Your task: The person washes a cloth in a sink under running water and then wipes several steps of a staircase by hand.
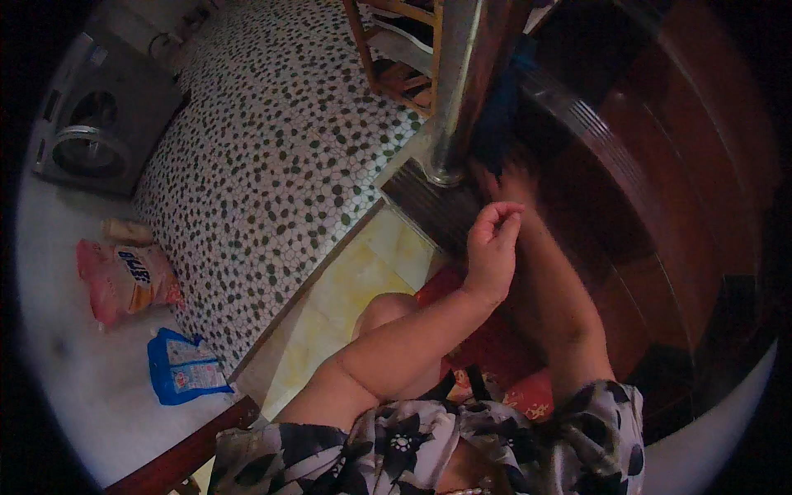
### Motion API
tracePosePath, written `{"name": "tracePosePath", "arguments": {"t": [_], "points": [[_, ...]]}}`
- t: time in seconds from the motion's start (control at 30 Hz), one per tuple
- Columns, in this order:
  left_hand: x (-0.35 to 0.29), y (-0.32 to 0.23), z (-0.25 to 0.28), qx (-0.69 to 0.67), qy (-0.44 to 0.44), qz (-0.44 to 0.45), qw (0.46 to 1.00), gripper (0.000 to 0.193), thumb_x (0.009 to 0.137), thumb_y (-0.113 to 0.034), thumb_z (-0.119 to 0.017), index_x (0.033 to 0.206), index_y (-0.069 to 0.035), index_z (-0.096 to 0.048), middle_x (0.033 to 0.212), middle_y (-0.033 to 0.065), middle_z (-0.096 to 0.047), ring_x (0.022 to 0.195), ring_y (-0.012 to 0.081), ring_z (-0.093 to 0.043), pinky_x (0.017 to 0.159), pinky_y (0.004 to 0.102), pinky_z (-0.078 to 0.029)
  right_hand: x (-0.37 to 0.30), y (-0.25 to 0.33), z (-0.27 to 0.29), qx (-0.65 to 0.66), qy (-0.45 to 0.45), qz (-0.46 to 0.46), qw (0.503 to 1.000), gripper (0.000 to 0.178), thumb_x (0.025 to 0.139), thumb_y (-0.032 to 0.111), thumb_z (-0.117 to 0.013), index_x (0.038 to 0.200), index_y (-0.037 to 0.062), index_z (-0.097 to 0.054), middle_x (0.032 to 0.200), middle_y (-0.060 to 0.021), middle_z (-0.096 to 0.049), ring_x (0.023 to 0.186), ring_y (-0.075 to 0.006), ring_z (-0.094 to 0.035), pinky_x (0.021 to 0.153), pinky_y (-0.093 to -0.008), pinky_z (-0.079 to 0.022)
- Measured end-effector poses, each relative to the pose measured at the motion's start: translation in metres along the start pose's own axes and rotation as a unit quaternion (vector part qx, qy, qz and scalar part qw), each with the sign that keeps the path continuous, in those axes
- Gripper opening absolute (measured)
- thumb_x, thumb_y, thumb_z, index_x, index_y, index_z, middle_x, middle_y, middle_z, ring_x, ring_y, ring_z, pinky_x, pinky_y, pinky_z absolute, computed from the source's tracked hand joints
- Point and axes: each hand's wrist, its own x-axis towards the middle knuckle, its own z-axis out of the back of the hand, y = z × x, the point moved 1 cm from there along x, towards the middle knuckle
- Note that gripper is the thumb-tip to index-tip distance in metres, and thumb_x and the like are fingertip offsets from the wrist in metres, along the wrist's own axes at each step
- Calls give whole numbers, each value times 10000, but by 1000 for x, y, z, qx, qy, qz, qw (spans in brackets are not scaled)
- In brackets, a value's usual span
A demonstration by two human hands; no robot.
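My right hand (513, 180) reaches down beside the metal post, dim and slightly blurred, with its fingers on a dark blue cloth (497, 115). The cloth stretches away beyond the fingers along the dark stair treads, and its far end fades into shadow. My left hand (492, 252) hovers nearer to me, over the right wrist as seen from above. Its fingers are curled in against the thumb, and nothing shows between them. The shiny metal post (455, 99) stands just to the left of the cloth.
Curved dark brown stairs (652, 198) with ribbed edge strips rise on the right. A wooden shoe rack (363, 45) stands behind the post. At left are a grey washing machine (103, 115), a pink bag (128, 280) and a blue-white bag (186, 367) by the pebble-patterned floor (272, 148).
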Motion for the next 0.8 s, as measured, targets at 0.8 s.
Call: {"name": "tracePosePath", "arguments": {"t": [0.8], "points": [[-28,5,-30,272,189,-222,917,125,794,10,-538,897,-26,-599,957,84,-550,867,170,-543,751,239,-443,-90,105,13,82,23,222,971,522,682,207,-639,1188,199,-512,1302,-99,-422,1214,-302,-359,935,-445,-334]]}}
